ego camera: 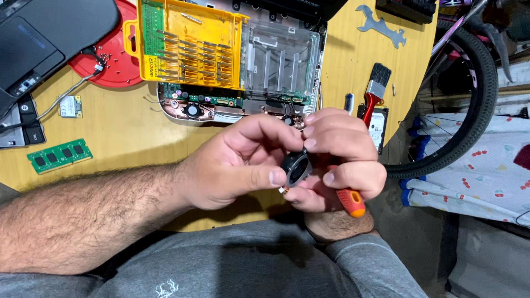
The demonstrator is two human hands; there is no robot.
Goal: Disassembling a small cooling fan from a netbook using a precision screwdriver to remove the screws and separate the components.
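Part in hand: I hold a small black fan (298, 167), round, with a dark open centre and a thick rim; a bit of brass-coloured metal shows at its lower edge.
Fan position: raised above the near edge of the wooden table (132, 132), between my two hands, in front of my grey shirt (248, 265).
Left hand (240, 163): closed on the fan; my thumb presses its left rim and my curled fingers wrap over the top.
Right hand (339, 160): closed; my fingertips pinch the fan's right side, and the same hand keeps a screwdriver (349, 201) with an orange and red handle against the palm, handle end pointing down toward me.
Contact: both hands touch the fan and touch each other at the fingertips.
Behind the hands: an opened laptop base (232, 105) with green circuit board, and a yellow bit case (190, 47) with a clear lid lying on it.
Left of table: a green memory stick (59, 156), a red dish (118, 63) with small screws, a black laptop lid (38, 38).
Right of table: a red-handled brush (376, 85), a flat spanner (381, 25), a hard drive (378, 124).
Beyond the table edge: a bicycle wheel (475, 105).
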